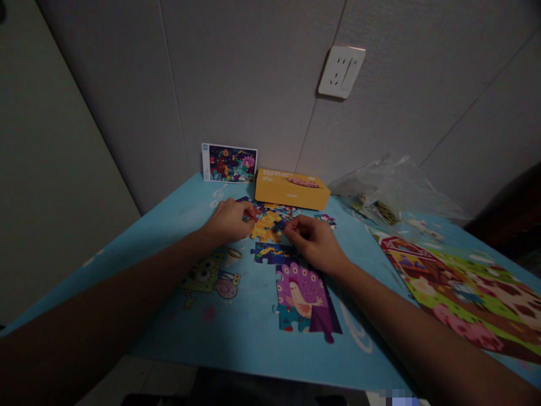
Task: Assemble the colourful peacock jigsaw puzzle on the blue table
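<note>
My left hand (230, 220) rests on the blue table (236, 332) with its fingers curled in a pinch on a puzzle piece at the left edge of a heap of loose puzzle pieces (270, 223). To the right of the heap, my right hand (315, 239) has its fingers closed, pinching a small piece. Just in front of both hands lies a partly joined puzzle (302, 293) showing a pink peacock. A reference picture card (229, 163) leans on the wall behind.
A yellow puzzle box (291, 190) lies behind the heap. Crumpled clear plastic bags (389, 189) sit at the back right. A finished colourful puzzle (460, 293) covers the table's right side. A wall socket (341, 71) is above. The table's front edge is near me.
</note>
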`<state>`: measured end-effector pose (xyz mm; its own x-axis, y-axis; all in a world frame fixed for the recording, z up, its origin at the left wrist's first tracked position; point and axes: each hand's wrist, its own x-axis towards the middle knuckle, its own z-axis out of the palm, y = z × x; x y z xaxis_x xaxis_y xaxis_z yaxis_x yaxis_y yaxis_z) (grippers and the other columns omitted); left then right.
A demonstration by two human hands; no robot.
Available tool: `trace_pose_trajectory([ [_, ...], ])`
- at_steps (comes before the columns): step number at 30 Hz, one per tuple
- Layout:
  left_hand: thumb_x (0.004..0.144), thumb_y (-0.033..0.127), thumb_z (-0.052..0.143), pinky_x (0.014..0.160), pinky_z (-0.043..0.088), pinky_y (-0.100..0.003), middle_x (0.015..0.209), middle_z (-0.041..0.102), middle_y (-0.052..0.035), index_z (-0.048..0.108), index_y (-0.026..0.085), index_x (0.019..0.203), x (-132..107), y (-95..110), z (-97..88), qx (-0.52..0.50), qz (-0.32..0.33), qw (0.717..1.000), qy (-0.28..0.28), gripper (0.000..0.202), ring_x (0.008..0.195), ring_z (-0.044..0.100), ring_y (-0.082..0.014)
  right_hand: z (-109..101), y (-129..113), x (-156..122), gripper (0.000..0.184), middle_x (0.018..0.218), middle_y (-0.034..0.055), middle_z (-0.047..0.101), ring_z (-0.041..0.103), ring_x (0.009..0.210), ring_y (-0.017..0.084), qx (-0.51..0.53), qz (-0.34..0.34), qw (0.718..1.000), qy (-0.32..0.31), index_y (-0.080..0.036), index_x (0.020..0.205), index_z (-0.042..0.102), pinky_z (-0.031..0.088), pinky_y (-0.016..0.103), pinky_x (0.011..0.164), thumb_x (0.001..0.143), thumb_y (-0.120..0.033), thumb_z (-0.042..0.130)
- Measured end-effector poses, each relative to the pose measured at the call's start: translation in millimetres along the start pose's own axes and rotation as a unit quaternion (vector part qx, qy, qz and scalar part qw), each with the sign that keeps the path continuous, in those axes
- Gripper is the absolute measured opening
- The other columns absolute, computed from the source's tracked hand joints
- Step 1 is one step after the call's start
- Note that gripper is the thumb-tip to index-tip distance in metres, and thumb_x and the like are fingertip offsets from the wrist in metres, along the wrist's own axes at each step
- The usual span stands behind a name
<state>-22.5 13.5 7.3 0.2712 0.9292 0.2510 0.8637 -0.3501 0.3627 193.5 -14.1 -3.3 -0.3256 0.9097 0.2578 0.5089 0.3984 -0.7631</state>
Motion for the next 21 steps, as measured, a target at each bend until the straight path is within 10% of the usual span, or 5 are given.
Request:
trace_pose_trajectory([
  [21,0.077,0.029,0.052,0.091,0.043,-0.040,0.105,0.066,-0.0099,0.066,0.018,0.098,0.1,-2.4,0.8,0.049,0.036,0.998,-0.022,0.027,0.104,0.055,-0.0286,-7.2,3.2,3.2,0.015,0.063,0.0026,0.062,0.049,0.053,0.012,-0.200,0.000,0.980,-0.019,-0.017,0.073,0.063,0.027,0.025,0.052,0.080,-0.024,0.052],
])
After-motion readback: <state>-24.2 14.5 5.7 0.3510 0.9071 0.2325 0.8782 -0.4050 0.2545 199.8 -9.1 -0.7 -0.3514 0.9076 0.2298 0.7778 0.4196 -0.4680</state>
